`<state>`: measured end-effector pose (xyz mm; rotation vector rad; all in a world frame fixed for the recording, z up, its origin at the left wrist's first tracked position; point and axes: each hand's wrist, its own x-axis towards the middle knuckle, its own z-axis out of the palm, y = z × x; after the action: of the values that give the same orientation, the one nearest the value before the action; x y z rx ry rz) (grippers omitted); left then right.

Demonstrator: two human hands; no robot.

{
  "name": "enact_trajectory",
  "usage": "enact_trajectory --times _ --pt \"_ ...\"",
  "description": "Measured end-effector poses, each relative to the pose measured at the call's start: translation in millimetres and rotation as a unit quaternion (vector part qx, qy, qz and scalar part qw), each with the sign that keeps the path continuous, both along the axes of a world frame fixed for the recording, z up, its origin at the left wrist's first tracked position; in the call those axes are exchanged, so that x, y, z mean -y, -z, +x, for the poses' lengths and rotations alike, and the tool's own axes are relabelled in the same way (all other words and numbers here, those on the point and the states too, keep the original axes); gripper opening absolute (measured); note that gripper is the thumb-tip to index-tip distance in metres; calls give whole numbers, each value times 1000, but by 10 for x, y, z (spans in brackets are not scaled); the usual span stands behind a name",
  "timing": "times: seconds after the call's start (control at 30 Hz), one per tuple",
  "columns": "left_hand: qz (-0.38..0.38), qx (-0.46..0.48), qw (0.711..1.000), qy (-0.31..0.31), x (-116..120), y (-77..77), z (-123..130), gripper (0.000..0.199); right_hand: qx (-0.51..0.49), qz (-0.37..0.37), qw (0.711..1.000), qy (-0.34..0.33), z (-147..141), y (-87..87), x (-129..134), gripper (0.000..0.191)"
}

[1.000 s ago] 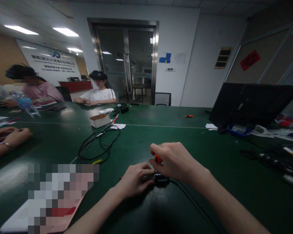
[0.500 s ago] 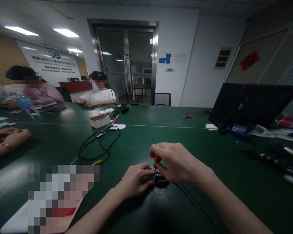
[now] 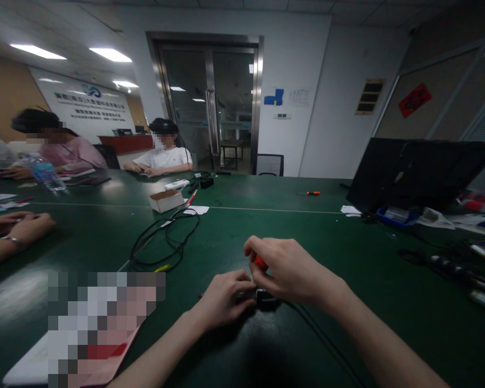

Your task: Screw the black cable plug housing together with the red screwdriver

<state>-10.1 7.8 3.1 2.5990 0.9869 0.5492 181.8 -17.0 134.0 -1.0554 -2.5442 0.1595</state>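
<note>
My right hand (image 3: 283,268) is closed round the orange handle of a screwdriver (image 3: 261,262), which it holds upright over a small black device (image 3: 268,300) on the green table. The screwdriver's tip is hidden by my fingers. From the left, my left hand (image 3: 226,297) grips a dark, narrow piece (image 3: 246,295) that meets the black device. A black cable (image 3: 321,337) runs from the device toward the lower right.
A coiled black cable (image 3: 165,237), a small open box (image 3: 166,201) and papers lie to the left. Another screwdriver (image 3: 313,193) is further back. At right are a monitor (image 3: 416,175) and a power strip (image 3: 461,275). A person's hands (image 3: 28,229) rest at far left.
My right hand has shifted slightly left and turned a little round the screwdriver, so less of the orange handle shows. My left hand stays in place.
</note>
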Motion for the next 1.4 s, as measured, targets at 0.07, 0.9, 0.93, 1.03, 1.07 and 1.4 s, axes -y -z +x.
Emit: enact_trajectory --times 0.07,0.9,0.93,1.03,1.07,1.4 --pt "0 12 1000 1 -3 5 0 15 14 25 1000 1 13 -14 12 14" --pt "-21 -10 1000 -6 28 -65 11 17 58 46 997 24 42 -20 12 15" --pt "-23 -11 1000 -5 30 -73 13 18 53 45 997 18 47 -18 12 15" --pt "-26 -10 1000 -1 28 -80 16 19 39 34 999 -2 58 -12 19 16" --pt "-25 -8 1000 1 27 -75 16 19 36 29 999 -13 61 -11 24 16" --pt "-8 -2 1000 -2 13 -1 2 17 8 -6 1000 -15 -7 5 9 5"
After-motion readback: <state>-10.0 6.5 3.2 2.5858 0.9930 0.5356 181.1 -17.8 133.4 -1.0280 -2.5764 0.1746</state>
